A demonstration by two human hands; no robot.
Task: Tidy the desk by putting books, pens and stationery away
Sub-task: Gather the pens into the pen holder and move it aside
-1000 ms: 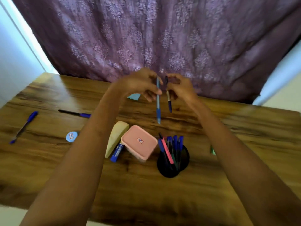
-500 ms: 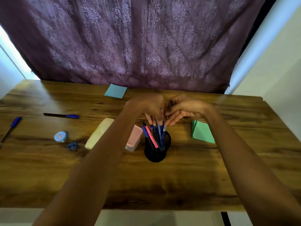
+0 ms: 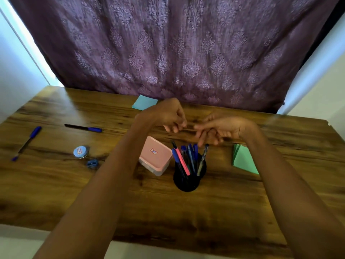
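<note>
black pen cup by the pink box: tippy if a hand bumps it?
Probably somewhat. The pen cup looks narrow, and its pens lean and stick out well above the rim, so weight likely sits high. A nudge near the rim may tilt it; one low on the wall would likelier slide it on the smooth wooden desk. The pink box close beside it might stop a fall that way.

Lying loose on desk point(image 3: 56, 184): two pens point(image 3: 83, 127) point(image 3: 26, 143), two paper pads point(image 3: 144, 102) point(image 3: 243, 159); standing: one pen holder point(image 3: 188, 179), one pink box point(image 3: 155, 156).
</note>
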